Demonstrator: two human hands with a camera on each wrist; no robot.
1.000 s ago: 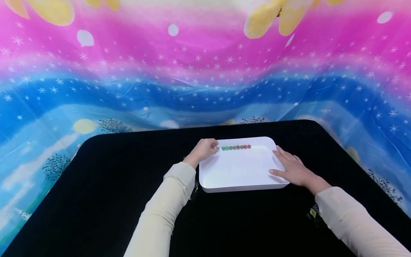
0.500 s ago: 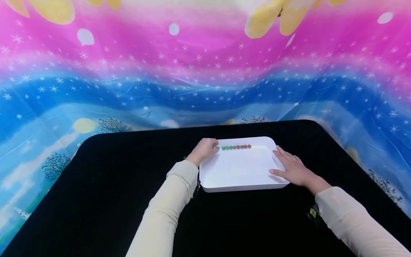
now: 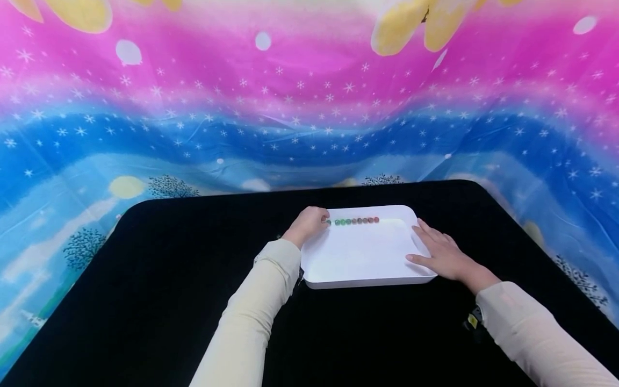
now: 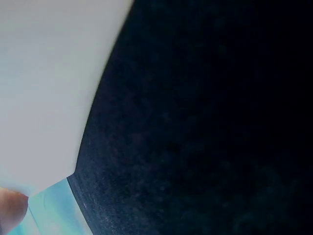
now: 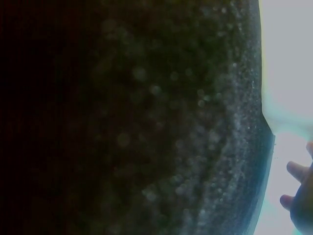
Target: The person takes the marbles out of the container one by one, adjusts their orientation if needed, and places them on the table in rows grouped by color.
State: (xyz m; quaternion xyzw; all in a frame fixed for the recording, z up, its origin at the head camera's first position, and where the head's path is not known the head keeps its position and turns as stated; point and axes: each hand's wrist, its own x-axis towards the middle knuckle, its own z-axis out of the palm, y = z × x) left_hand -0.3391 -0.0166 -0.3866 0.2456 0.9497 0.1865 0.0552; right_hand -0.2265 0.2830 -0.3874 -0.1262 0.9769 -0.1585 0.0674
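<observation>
A white tray lies on the black table, with a row of small green and reddish-brown marbles along its back side. My left hand reaches over the tray's back left corner, its fingers curled and its fingertips at a green marble just left of the row. In the left wrist view only one fingertip shows, by the pale tray wall. My right hand rests on the tray's right rim with fingers spread and thumb over the inside. Part of that hand appears in the right wrist view.
Black cloth covers the table around the tray. Behind it hangs a pink and blue curtain with snowflakes. Both forearms come in from the near side in pale sleeves.
My left forearm has shifted slightly to the right, while its fingertips stay by the green marble. My right hand keeps its place on the rim. The marble row looks unchanged.
</observation>
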